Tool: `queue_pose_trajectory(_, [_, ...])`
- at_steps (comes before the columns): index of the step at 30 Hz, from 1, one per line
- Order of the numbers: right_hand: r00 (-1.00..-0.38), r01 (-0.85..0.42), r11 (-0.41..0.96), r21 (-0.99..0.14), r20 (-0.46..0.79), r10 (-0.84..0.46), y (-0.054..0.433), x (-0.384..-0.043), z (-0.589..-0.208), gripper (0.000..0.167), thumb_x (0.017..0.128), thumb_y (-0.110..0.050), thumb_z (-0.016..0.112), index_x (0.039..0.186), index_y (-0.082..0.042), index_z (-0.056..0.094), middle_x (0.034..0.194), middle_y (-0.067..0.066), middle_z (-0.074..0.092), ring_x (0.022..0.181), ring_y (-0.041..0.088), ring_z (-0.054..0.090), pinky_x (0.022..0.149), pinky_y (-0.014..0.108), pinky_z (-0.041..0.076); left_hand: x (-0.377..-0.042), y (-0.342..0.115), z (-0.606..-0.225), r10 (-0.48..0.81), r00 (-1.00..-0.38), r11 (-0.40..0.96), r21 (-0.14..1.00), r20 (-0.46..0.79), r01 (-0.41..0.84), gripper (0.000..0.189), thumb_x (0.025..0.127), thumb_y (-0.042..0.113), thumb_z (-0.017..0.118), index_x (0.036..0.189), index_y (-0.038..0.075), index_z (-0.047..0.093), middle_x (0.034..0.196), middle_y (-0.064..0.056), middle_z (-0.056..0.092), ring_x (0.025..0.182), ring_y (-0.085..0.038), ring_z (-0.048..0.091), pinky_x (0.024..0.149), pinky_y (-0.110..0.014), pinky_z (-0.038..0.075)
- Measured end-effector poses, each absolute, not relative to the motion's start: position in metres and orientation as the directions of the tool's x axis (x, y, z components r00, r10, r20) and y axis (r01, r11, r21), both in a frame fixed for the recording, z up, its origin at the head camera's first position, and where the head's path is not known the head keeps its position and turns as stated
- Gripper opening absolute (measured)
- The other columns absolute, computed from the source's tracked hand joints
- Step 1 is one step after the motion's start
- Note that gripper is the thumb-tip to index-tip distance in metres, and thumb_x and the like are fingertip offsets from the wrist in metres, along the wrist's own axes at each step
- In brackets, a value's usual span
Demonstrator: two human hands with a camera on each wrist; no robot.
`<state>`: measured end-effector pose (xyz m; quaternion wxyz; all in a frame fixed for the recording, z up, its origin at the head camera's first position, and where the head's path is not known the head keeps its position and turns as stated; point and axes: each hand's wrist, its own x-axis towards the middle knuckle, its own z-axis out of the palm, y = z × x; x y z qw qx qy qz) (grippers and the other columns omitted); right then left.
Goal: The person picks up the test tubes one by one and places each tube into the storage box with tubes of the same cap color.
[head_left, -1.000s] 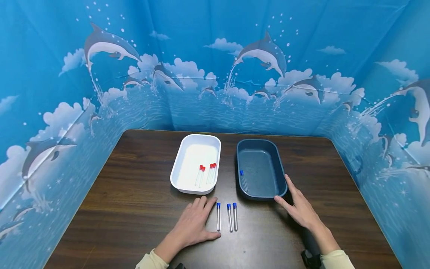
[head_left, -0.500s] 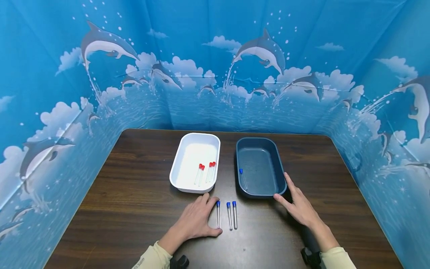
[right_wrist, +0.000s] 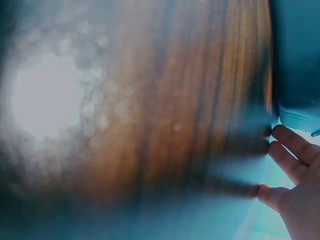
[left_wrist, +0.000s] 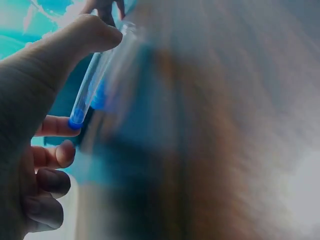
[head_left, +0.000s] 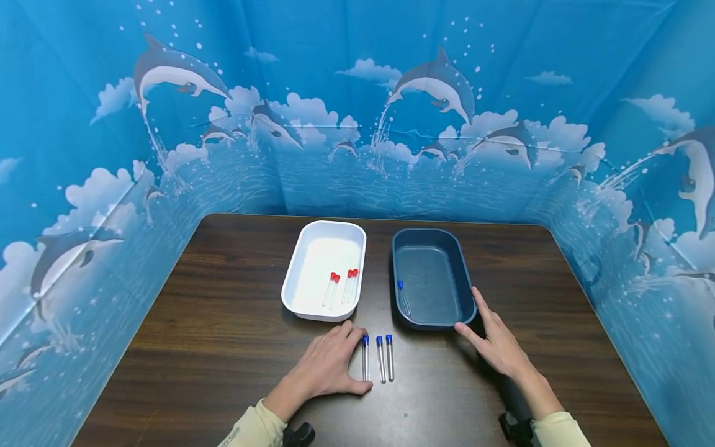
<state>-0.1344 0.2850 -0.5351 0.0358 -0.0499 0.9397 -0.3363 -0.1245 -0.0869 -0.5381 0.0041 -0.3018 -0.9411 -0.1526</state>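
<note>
My left hand [head_left: 329, 360] spans a clear test tube [head_left: 365, 360] with a blue cap, pinching it end to end. In the left wrist view the index fingertip touches the tube's blue cap [left_wrist: 77, 120], and the thumb [left_wrist: 107, 36] covers the other end. Just to the right lie two more blue-capped tubes, the middle one [head_left: 381, 360] and the right one [head_left: 390, 359]. My right hand [head_left: 501, 349], fingers extended, touches the near right corner of the dark blue tray [head_left: 438, 279]. Inside that tray, by its left wall, is one blue-capped tube [head_left: 404, 299].
A white tray [head_left: 321, 254] stands left of the blue one, holding several red-capped tubes [head_left: 337, 288]. Both trays sit on a dark wood table [head_left: 223, 298]. Behind it hangs a blue curtain [head_left: 335, 174] with dolphins.
My left hand has shifted slightly right, and the leftmost blue-capped tube has moved right with it, closer to the other two. The right hand keeps its place at the blue tray.
</note>
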Motion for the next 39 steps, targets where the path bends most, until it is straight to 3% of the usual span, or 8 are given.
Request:
queue_pose_trajectory(9, [-0.992,-0.075,0.763,-0.642,-0.029,-0.122,0.286,-0.134,-0.536,0.086,0.096,-0.055,0.054,0.157,-0.038,-0.004,0.156,0.026,0.024,0.132,0.048,0.036,0.093,0.072,0.034,-0.136,-0.068,-0.499,0.623,-0.752,0.709,0.248,0.215,0.659,0.081,0.064,0.076,0.071,0.123,0.023,0.055,0.088,0.010,0.043,0.067,-0.008,0.040,0.050,-0.021,0.031])
queue_pose_trajectory(18, [-0.993,-0.070,0.768,-0.637,-0.033,-0.118,0.286,-0.133,-0.535,0.086,0.096,-0.056,0.053,0.157,-0.036,-0.004,0.156,0.027,0.023,0.132,0.049,0.035,0.092,0.072,0.034,-0.179,-0.036,-0.466,0.642,-0.746,0.725,0.177,0.178,0.666,0.091,0.068,0.085,0.058,0.132,0.019,0.053,0.095,0.006,0.049,0.069,-0.009,0.044,0.051,-0.022,0.036])
queue_pose_trajectory(27, [-0.994,-0.055,0.763,-0.645,-0.041,-0.106,0.286,-0.134,-0.535,0.086,0.096,-0.056,0.054,0.157,-0.036,-0.002,0.156,0.026,0.024,0.131,0.049,0.036,0.092,0.072,0.035,-0.224,-0.002,-0.459,0.630,-0.767,0.754,0.143,0.123,0.642,0.090,0.069,0.082,0.060,0.130,0.016,0.052,0.099,0.002,0.053,0.074,-0.012,0.048,0.059,-0.027,0.045])
queue_pose_trajectory(35, [-0.993,-0.058,0.761,-0.647,-0.040,-0.110,0.286,-0.135,-0.536,0.087,0.096,-0.056,0.054,0.159,-0.030,0.000,0.156,0.026,0.025,0.130,0.049,0.037,0.092,0.072,0.035,-0.253,0.023,-0.470,0.646,-0.763,0.762,0.052,0.018,0.646,0.092,0.069,0.085,0.057,0.129,0.015,0.054,0.099,-0.001,0.054,0.073,-0.015,0.050,0.058,-0.028,0.045])
queue_pose_trajectory(39, [-0.993,-0.061,0.755,-0.652,-0.038,-0.113,0.286,-0.137,-0.536,0.087,0.096,-0.055,0.055,0.159,-0.030,0.000,0.155,0.027,0.025,0.130,0.049,0.037,0.092,0.072,0.035,-0.258,0.033,-0.473,0.651,-0.759,0.759,-0.006,-0.017,0.651,0.093,0.069,0.083,0.060,0.130,0.013,0.055,0.105,-0.005,0.056,0.079,-0.018,0.052,0.065,-0.032,0.050])
